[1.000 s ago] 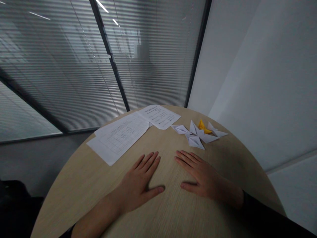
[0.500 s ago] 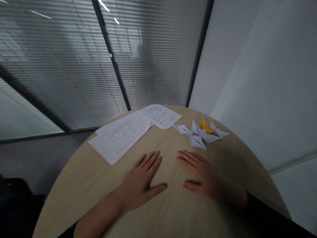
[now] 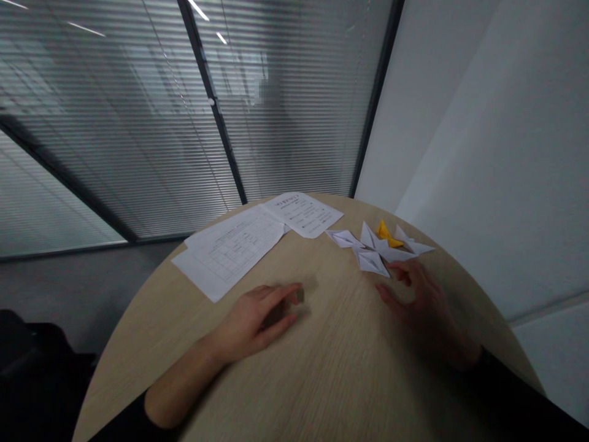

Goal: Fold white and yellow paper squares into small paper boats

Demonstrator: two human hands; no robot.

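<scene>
Both hands have left their flat, splayed pose on the round wood-grain table [image 3: 340,356]. Nearest, the left hand [image 3: 257,318] curls narrow, its fingers drawn together, just short of the printed sheets [image 3: 230,255]. The right hand [image 3: 426,304] arches half-open, its fingers just beside the white folded-paper shapes [image 3: 372,263] near the far right edge, with a yellow folded-paper piece [image 3: 389,232] behind them.
</scene>
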